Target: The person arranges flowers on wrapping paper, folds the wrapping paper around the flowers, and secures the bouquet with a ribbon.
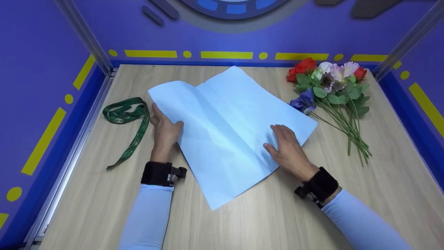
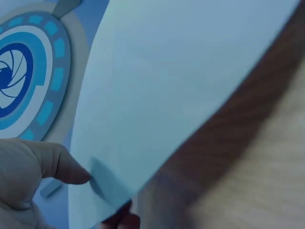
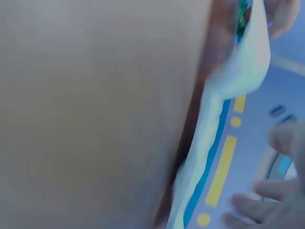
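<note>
Two hands meet the pale blue sheet point(image 1: 239, 104) at the centre of the table point(image 1: 260, 222): at nine o'clock the left hand point(image 1: 166, 132) pinches its edge between thumb and fingers, apparently to raise that side; at three, the right hand point(image 1: 286, 149) has loosely extended fingers, perhaps to steady it. Beyond, the green ribbon point(image 1: 142, 129) lies at nine and the flowers point(image 1: 331, 83) at two, stems toward five, seemingly set aside within reach. Gold marks on the ribbon are too small to read.
</note>
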### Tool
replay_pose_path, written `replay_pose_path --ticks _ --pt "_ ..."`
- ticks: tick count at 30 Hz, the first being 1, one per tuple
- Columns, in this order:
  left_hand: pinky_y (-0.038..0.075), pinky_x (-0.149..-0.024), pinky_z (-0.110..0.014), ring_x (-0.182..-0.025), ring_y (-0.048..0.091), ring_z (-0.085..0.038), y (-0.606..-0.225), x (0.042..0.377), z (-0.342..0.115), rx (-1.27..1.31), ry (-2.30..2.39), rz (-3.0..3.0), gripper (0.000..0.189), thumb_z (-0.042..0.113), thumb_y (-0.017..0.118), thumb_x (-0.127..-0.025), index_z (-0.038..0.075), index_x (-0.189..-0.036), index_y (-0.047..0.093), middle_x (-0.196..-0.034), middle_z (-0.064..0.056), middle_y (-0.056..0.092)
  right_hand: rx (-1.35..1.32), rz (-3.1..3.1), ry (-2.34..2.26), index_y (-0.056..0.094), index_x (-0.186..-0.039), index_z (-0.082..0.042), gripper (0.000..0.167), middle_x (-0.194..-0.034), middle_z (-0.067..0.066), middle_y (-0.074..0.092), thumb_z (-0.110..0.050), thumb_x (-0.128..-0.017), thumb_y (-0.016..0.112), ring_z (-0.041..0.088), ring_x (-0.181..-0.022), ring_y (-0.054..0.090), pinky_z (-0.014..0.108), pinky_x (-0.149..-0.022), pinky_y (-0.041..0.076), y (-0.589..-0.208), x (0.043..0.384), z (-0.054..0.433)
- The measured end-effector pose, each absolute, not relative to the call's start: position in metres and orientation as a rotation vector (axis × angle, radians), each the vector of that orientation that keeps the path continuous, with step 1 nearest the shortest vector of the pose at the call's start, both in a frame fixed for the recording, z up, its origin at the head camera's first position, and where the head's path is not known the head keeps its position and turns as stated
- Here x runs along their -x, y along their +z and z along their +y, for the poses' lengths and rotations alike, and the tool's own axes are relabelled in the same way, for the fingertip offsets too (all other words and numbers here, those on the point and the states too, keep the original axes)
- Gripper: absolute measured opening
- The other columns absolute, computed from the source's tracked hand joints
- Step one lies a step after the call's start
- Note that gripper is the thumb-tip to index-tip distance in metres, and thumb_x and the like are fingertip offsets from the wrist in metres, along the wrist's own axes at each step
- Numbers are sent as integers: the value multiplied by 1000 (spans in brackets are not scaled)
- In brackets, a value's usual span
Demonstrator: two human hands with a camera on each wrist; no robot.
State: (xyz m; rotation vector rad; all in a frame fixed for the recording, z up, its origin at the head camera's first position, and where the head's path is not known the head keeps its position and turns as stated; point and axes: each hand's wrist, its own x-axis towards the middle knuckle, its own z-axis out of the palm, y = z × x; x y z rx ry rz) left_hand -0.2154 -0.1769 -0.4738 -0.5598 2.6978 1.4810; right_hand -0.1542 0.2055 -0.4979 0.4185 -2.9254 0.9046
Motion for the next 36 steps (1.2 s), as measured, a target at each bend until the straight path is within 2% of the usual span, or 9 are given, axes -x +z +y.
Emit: replay_pose_path --ticks 1,3,5,8,13,22,28,33,36 --pt "46 -109 -54 -146 36 -48 -473 215 -177 565 1432 2740 105 9 59 -95 13 -168 -18 -168 -33 0 -400 -3007 868 37 -158 8 71 -161 36 36 -25 -104 68 53 -154 25 66 -124 23 -498 155 209" --pt "40 -116 -57 -155 21 -49 -473 213 -176 542 1339 2820 98 8 57 -96 9 -169 -9 -170 -30 -8 -380 -3145 789 31 -160 10 77 -166 38 25 -30 -104 67 57 -157 14 72 -124 14 -499 156 214" --pt "25 -125 -62 -160 0 -48 -473 213 -176 480 1191 2912 91 10 59 -98 6 -170 4 -173 -28 -11 -386 -3232 722 28 -161 11 82 -167 39 19 -35 -105 66 59 -157 10 76 -123 9 -499 156 217" --pt "6 -126 -70 -160 -13 -51 -475 214 -175 330 957 2963 85 20 62 -100 3 -169 16 -174 -29 -8 -415 -3277 672 27 -161 11 85 -167 40 18 -39 -105 65 59 -157 9 78 -121 8 -500 154 217" --pt "-4 -123 -76 -160 -14 -51 -481 213 -173 163 768 2862 87 39 64 -102 4 -168 20 -174 -29 -3 -505 -3293 632 29 -160 11 86 -167 40 19 -41 -103 67 58 -157 12 75 -123 11 -501 146 211" --pt "-9 -121 -77 -161 -14 -48 -487 210 -175 76 687 2695 87 45 63 -103 6 -169 20 -175 -28 0 -686 -3251 640 34 -159 11 84 -166 38 25 -38 -101 70 55 -157 17 72 -124 16 -501 128 208" --pt "-6 -124 -73 -162 -9 -46 -488 211 -170 -7 670 2667 84 43 63 -103 6 -168 24 -175 -28 3 -712 -3244 713 38 -158 8 84 -166 36 29 -38 -98 75 54 -157 20 71 -124 16 -500 151 231" --pt "-3 -126 -71 -162 -4 -45 -487 213 -163 -212 625 2639 83 42 66 -102 8 -167 28 -175 -25 9 -711 -3293 787 38 -160 4 87 -169 32 26 -40 -96 78 51 -159 17 68 -126 13 -498 181 262" --pt "-3 -125 -72 -162 -4 -46 -486 211 -162 -273 600 2626 87 44 71 -99 11 -168 29 -176 -24 9 -701 -3313 821 38 -161 1 89 -170 31 24 -42 -95 78 50 -159 15 68 -126 16 -497 192 279"
